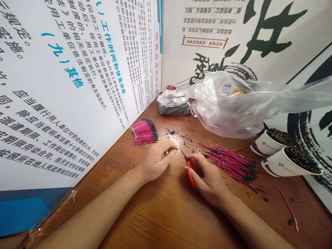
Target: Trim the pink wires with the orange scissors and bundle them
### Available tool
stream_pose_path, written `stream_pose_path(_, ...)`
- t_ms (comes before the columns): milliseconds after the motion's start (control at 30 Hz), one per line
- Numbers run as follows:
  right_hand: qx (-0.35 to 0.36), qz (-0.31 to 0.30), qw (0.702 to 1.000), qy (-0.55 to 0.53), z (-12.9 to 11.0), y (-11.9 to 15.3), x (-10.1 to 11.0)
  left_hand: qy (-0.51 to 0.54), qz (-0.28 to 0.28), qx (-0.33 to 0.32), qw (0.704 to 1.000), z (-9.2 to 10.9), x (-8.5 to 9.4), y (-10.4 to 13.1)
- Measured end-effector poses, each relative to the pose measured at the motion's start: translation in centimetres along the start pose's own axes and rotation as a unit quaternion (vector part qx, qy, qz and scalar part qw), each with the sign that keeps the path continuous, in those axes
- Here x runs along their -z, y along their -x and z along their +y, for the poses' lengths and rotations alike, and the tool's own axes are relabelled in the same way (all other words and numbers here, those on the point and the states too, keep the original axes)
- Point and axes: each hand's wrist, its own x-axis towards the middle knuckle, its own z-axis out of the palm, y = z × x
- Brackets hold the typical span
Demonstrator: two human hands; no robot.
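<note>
My right hand (pixel 209 176) grips a small pair of scissors (pixel 191 175) with orange handles and dark, narrow blades that point up and left. Just left of the blade tips, my left hand (pixel 157 159) is closed in a pinch. Whatever lies between its fingertips is too small or hidden to make out. Beyond the left hand sits a neat bundle of pink wires (pixel 144 133) with black ends. A looser pile of pink and black wires (pixel 230 162) lies right of the scissors, with a pale rubber band (pixel 198 151) beside it.
Two paper cups (pixel 276 166) of small black pieces stand at the right, near a single wire (pixel 288 209). Black crumbs (pixel 183 136) litter the wooden table (pixel 155 214). Behind are a large clear plastic bag (pixel 228 110), a small bag of dark pieces (pixel 173 107) and printed boards (pixel 77 121).
</note>
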Motion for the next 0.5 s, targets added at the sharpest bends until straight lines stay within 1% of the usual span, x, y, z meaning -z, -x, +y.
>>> stream_pose_path(233, 0.005, -0.008, 1.000, -0.011, 0.02, 0.10, -0.03, 0.000, 0.000, -0.007, 1.000, 0.12, -0.02, -0.09)
stream_pose_path(500, 0.014, -0.012, 1.000, 0.002, 0.05, -0.03, 0.10, -0.003, -0.003, -0.002, 1.000, 0.18, 0.03, -0.10)
